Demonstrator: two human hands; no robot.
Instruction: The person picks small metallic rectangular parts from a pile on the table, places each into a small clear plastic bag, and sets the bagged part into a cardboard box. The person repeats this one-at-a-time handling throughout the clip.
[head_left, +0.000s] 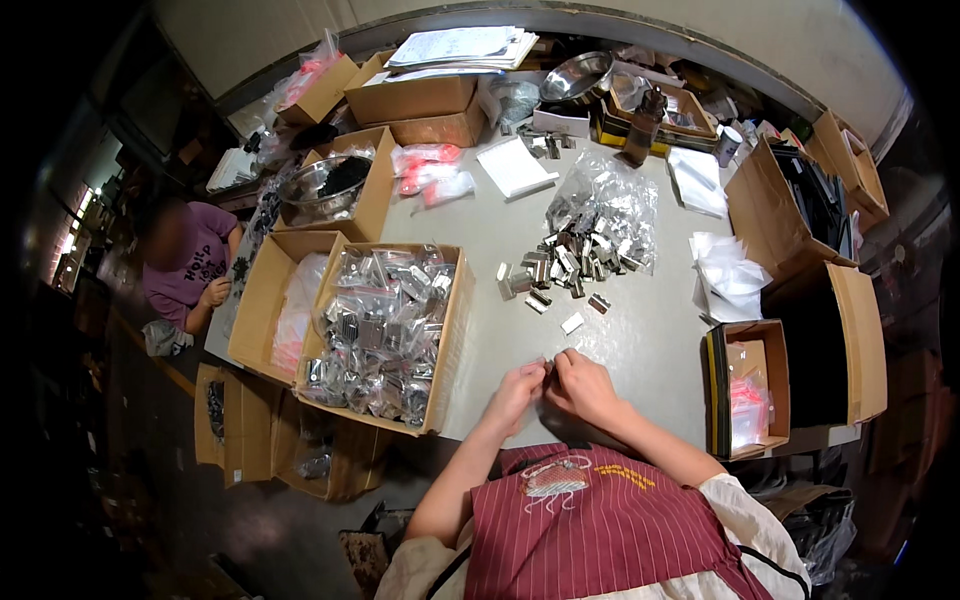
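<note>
Close together at the table's near edge, my left hand [516,394] and my right hand [583,386] are both closed, fingertips pinched and almost meeting. Whatever is between the fingers is too small and hidden to make out. Just beyond them lies a single pale metal clip-like piece [572,323], with a darker brown-and-silver piece [599,303] a little farther off. Behind these spreads a loose pile of shiny bent metal pieces [570,258], partly on and in front of a large clear plastic bag [622,190].
Left of my hands stands a cardboard box [455,340] of bagged metal parts. Small red-and-clear bags [428,170], white paper [515,166] and a brown bottle [643,125] lie farther back. On the right are a small box [775,345] and white sheets [728,275]. Another person [190,255] sits far left.
</note>
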